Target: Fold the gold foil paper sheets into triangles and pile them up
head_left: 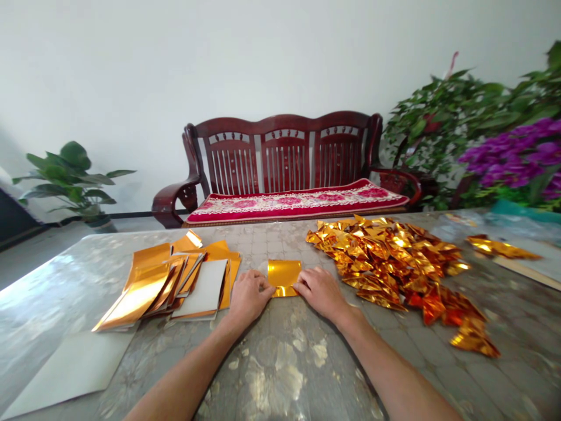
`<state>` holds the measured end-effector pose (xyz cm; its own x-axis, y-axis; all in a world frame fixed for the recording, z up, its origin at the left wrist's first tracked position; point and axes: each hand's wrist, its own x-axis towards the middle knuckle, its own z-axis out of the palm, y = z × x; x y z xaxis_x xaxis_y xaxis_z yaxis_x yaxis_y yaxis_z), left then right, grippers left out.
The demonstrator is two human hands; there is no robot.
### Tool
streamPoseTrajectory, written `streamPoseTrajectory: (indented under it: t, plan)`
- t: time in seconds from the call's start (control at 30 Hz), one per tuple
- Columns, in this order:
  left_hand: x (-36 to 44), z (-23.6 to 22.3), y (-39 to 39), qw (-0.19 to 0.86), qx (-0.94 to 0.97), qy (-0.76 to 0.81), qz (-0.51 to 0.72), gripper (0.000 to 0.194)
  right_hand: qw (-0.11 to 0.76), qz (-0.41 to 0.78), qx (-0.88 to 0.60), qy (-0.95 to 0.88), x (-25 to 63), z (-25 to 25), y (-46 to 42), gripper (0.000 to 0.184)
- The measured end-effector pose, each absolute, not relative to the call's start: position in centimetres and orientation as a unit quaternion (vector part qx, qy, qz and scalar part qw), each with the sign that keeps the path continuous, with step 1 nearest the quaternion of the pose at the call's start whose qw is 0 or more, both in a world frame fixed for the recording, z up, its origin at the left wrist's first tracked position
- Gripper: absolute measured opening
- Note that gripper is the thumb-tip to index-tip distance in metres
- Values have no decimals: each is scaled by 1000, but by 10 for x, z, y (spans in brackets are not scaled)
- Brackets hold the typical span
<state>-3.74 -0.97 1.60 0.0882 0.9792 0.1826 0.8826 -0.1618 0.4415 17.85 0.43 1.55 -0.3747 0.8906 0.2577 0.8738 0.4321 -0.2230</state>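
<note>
One gold foil sheet (284,272), near edge folded up, mid-table (272,362).
Held flat: left hand (249,295) pinching the near left corner, right hand (322,291) the near right. At left: a loose stack of flat foil sheets (149,275), some pale side up, unfolded; one pale sheet (74,362) nearer. At right: a large heap of folded foil pieces (394,251), mostly gold, some orange-red. Judged by these, many are finished, the held sheet is at an early fold, and the stack remains.
</note>
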Motion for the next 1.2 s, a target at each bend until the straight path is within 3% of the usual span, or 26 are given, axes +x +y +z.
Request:
streamPoseTrajectory:
  t: [0.67, 0.93, 1.03, 1.2]
  plan:
    - [-36, 16, -17, 72, 744, 626, 223, 13, 157, -23, -525, -836, 177, 13, 2, 18]
    - [-27, 19, -24, 59, 865, 460, 193, 38, 173, 3, -515, -839, 180, 12, 2, 13]
    - [-24, 21, -27, 82, 896, 415, 137, 38, 175, 12, -518, -837, 181, 13, 1, 13]
    - [-20, 22, -37, 31, 900, 424, 95, 34, 168, 2, -549, -819, 175, 16, -4, 10]
